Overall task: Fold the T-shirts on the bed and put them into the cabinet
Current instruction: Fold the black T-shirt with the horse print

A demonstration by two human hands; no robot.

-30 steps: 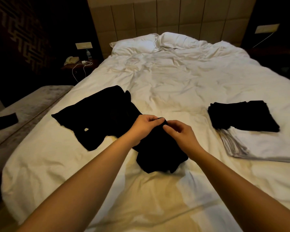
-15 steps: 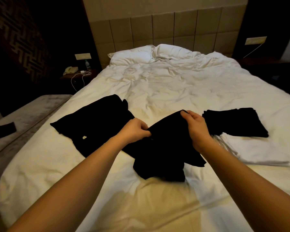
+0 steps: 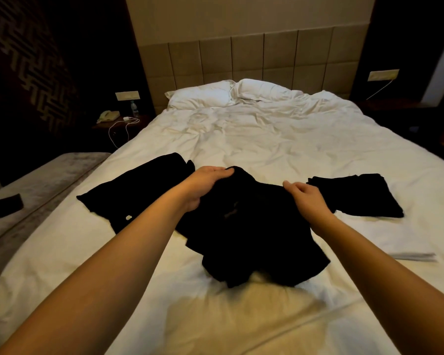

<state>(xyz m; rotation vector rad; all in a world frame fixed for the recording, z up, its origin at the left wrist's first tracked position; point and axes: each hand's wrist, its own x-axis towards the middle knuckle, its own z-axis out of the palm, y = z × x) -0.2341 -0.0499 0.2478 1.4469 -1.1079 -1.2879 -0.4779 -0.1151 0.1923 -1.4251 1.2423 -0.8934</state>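
A crumpled black T-shirt (image 3: 254, 239) lies in the middle of the white bed (image 3: 267, 139), raised at its far edge. My left hand (image 3: 205, 183) grips that far edge at the left. My right hand (image 3: 305, 198) grips the shirt's right side, fingers curled into the cloth. Another black T-shirt (image 3: 139, 190) lies spread flat to the left, partly under the held one. A folded black T-shirt (image 3: 356, 196) sits to the right, on top of folded white cloth (image 3: 395, 242).
Two white pillows (image 3: 231, 93) lie at the padded headboard. A nightstand (image 3: 118, 121) with a phone, bottle and white cable stands at the far left. A grey bench (image 3: 36, 190) runs along the bed's left side, with a dark item on it.
My hands have moved apart and farther up the bed, spreading the black T-shirt wider. The camera has tilted up, showing more of the headboard.
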